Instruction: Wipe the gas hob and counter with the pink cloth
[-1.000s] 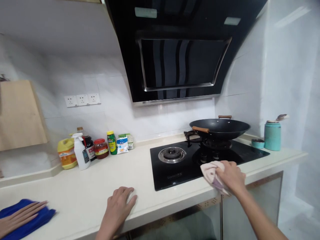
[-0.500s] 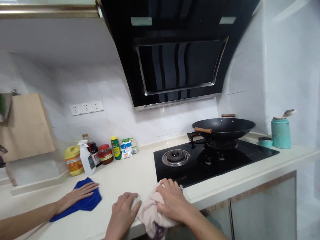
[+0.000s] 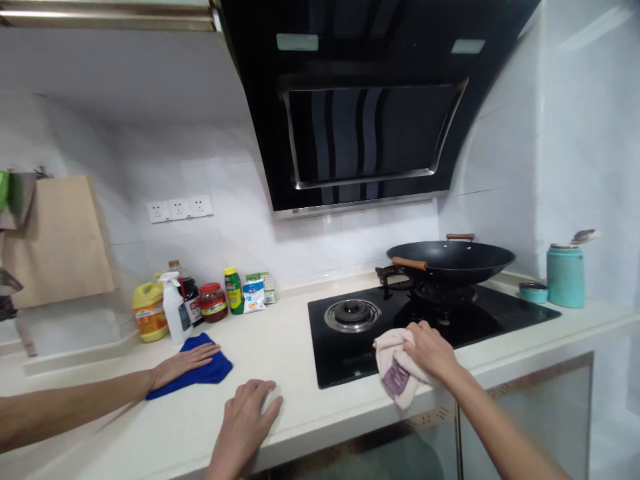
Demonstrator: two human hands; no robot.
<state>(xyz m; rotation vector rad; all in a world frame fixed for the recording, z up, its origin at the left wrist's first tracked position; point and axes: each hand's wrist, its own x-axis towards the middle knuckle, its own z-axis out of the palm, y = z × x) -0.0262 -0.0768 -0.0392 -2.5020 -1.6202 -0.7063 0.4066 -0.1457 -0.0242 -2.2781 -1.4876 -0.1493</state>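
Shifted rightward since the earlier frame, from the near left corner of the hob (image 3: 327, 365) to farther along its front edge: the pale pink cloth (image 3: 393, 353) and the right hand (image 3: 431, 350) upon it. Co-worker's hand (image 3: 187, 363) and blue cloth (image 3: 216, 368) have also come nearer the hob, on its left. Key relation: the pink cloth straddles the hob's front edge, spreading left and nearward from beneath the right hand, which is the nearer of the two hands. Its bunched form slants from the hob's surface towards the front of the worktop (image 3: 280, 340); a true long axis is hard to judge, the fingers hiding part of it. Right hand: fingers bent closed over the cloth. Left hand (image 3: 249, 417): half open, loosely curved, holding nothing visible, resting on the worktop, left of the hob's near left corner.
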